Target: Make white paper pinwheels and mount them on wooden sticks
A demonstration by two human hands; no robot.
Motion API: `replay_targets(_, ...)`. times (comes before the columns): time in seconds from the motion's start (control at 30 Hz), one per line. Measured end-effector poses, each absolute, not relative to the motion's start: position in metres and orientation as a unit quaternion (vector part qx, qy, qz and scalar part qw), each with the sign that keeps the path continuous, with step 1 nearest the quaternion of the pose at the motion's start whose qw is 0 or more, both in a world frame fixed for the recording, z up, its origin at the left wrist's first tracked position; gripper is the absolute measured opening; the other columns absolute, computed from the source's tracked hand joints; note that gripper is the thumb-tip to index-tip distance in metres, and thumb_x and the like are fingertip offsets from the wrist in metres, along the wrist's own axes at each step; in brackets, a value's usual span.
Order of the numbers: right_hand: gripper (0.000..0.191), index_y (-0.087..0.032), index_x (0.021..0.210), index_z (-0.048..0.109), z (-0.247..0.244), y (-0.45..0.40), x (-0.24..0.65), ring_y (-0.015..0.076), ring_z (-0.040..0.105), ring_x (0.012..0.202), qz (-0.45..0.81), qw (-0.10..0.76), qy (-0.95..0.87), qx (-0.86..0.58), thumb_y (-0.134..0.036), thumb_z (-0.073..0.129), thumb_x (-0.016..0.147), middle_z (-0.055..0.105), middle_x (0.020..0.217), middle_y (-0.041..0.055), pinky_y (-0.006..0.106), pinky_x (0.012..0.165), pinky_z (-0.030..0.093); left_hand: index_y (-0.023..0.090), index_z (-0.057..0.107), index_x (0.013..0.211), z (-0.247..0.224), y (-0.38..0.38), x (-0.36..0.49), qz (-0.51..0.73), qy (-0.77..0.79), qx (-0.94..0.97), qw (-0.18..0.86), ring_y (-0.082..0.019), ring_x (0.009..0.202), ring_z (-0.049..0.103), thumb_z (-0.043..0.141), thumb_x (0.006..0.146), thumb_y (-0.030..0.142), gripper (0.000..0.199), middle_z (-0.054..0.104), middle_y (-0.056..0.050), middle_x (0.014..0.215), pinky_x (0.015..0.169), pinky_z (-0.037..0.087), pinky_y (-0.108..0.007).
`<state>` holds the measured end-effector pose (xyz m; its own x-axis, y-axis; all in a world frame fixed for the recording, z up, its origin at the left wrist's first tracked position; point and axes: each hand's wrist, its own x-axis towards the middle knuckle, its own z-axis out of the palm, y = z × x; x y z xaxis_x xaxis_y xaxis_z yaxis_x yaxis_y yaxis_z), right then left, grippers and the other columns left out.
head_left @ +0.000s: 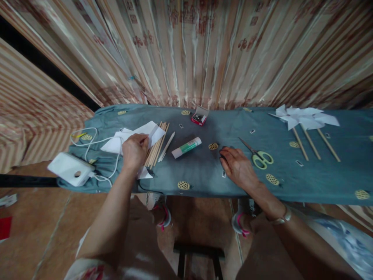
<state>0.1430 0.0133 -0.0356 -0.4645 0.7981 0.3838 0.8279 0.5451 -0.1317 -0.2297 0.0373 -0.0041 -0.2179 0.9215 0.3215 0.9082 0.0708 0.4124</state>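
My left hand (pixel 135 151) is closed on a sheet of white paper (pixel 153 132) at the left of the cloth-covered table, over other white pieces. Wooden sticks (pixel 159 146) lie in a bundle just right of that hand, beside a white pointed stick (pixel 167 146). A glue stick (pixel 186 147) lies between my hands. My right hand (pixel 238 166) rests on the cloth with its fingers bent; whether anything is under them is hidden. Close to its right are scissors (pixel 259 156) with green handles, lying slightly open.
A small red box (pixel 199 116) of metal bits stands open at the back. White paper pinwheels on sticks (pixel 305 118) lie at the right. At the left are a white power strip or power bank (pixel 71 168) and its cable. Curtains (pixel 198 54) hang behind.
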Motion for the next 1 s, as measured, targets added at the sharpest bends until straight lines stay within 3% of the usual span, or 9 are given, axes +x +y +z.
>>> replay_targets(0.2,0.032,-0.011,0.116,0.069,-0.035,0.014,0.145,0.0314,0.063,0.104,-0.015,0.199,-0.856,-0.477,-0.023,0.045,0.099,0.071,0.118,0.0182,0.049,0.096,0.054,0.017,0.076,0.089,0.016,0.032,-0.235,0.339,0.696,0.631,-0.051,-0.025,0.086,0.071,0.056,0.09,0.029,0.023,0.077,-0.01,0.091,0.084,0.055,-0.037)
replay_targets(0.4,0.032,-0.009,0.117,0.068,-0.034,0.01,0.147,0.0325,0.065,0.105,-0.005,0.219,-0.854,-0.472,-0.023,0.046,0.098,0.072,0.118,0.0197,0.049,0.097,0.054,0.019,0.075,0.091,0.045,0.004,-0.178,0.422,0.52,0.732,-0.123,-0.02,0.082,0.071,0.065,0.093,0.022,0.011,0.077,-0.006,0.088,0.077,0.057,-0.033)
replay_targets(0.53,0.033,-0.01,0.12,0.066,-0.032,0.007,0.156,0.0326,0.066,0.107,0.022,0.234,-0.846,-0.479,-0.024,0.044,0.099,0.073,0.117,0.0198,0.049,0.098,0.054,0.015,0.071,0.1,0.034,-0.023,-0.118,0.396,0.386,0.83,-0.07,-0.018,0.082,0.068,0.062,0.096,0.014,0.01,0.076,-0.007,0.091,0.072,0.057,-0.029)
replay_targets(0.7,0.032,-0.013,0.119,0.067,-0.027,0.005,0.184,0.0318,0.067,0.111,0.05,0.222,-0.841,-0.492,-0.019,0.045,0.096,0.073,0.119,0.018,0.05,0.1,0.054,0.012,0.068,0.107,0.002,-0.05,-0.075,0.291,0.325,0.9,0.011,-0.018,0.088,0.068,0.055,0.1,0.014,0.015,0.075,-0.008,0.097,0.077,0.058,-0.031)
replay_targets(0.87,0.036,-0.016,0.121,0.067,-0.011,-0.006,0.204,0.0307,0.068,0.114,0.063,0.233,-0.826,-0.51,-0.013,0.045,0.093,0.073,0.121,0.0154,0.05,0.102,0.053,0.011,0.068,0.107,-0.009,-0.059,-0.067,0.246,0.315,0.916,0.021,-0.02,0.092,0.07,0.054,0.1,0.013,0.016,0.075,-0.009,0.102,0.08,0.06,-0.033)
replay_targets(1.0,0.041,-0.018,0.119,0.068,0.002,-0.021,0.207,0.0259,0.069,0.116,0.155,0.246,-0.832,-0.472,-0.005,0.047,0.086,0.074,0.122,0.0117,0.044,0.104,0.054,0.011,0.067,0.11,-0.014,-0.058,-0.066,0.237,0.311,0.92,0.011,-0.022,0.098,0.072,0.056,0.099,0.013,0.016,0.076,-0.01,0.108,0.084,0.062,-0.035)
